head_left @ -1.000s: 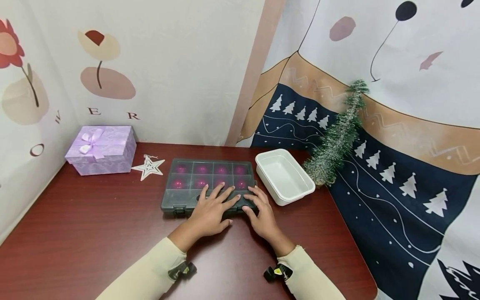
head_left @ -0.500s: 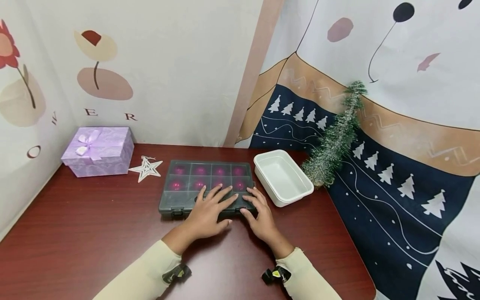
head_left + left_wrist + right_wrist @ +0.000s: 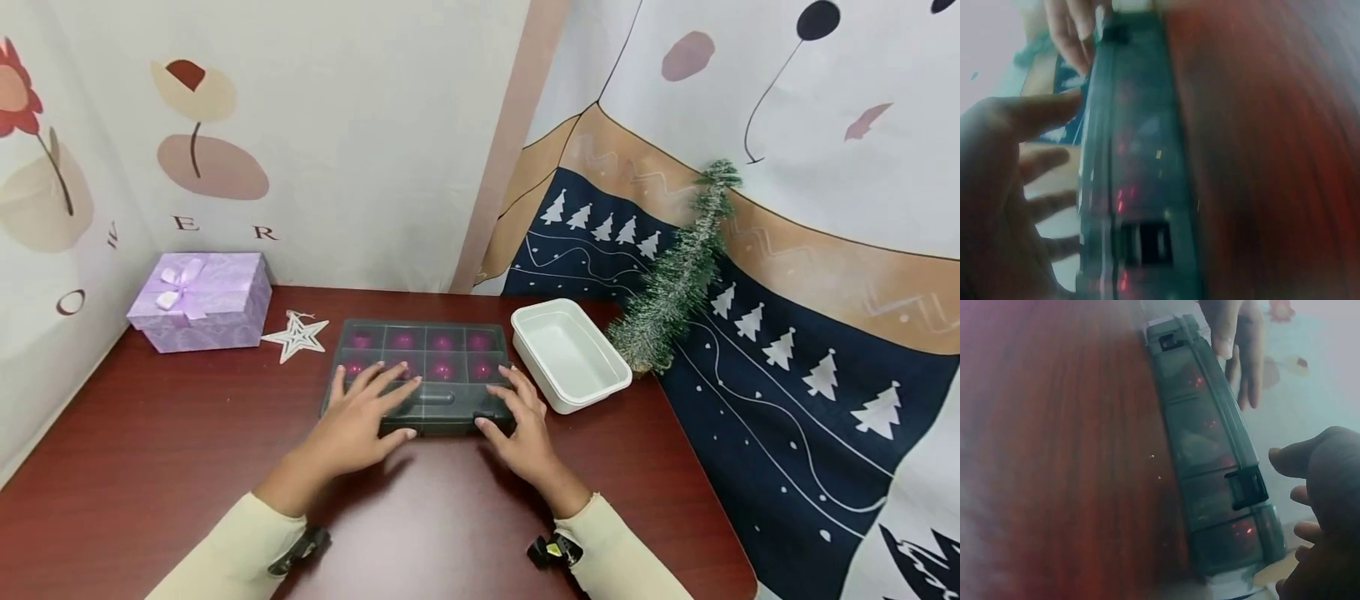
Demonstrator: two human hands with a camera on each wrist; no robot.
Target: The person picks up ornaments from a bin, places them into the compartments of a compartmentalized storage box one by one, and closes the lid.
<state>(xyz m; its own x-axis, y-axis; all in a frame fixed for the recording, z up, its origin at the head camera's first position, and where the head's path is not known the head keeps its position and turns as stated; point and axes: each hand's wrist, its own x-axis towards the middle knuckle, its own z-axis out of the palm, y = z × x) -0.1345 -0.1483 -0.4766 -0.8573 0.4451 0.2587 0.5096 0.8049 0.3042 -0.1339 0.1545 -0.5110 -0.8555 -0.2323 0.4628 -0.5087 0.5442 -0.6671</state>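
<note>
A dark translucent compartment box (image 3: 448, 408) lies flat on the table with its lid down. Through the lid, rows of shiny pink balls (image 3: 442, 342) show in the back compartments. Over the box's left front part is my left hand (image 3: 347, 429), fingers spread and fairly straight. My right hand (image 3: 527, 433) is at the right front corner, its fingers over the lid and its thumb near the front edge. A front latch (image 3: 1247, 487) shows in the right wrist view, and another latch (image 3: 1155, 244) in the left wrist view. Whether the fingertips touch the lid, I cannot tell.
Just right of the box stands a white plastic tub (image 3: 570, 354), with a small tinsel tree (image 3: 671, 292) behind it. To the left lie a white star ornament (image 3: 297, 336) and a lilac gift box (image 3: 202, 304). Everything stands on a reddish-brown table (image 3: 187, 450).
My left hand has slid left across the lid, from its middle to the left front part. The right hand stays at the right front corner, nearly unmoved. The box keeps its place.
</note>
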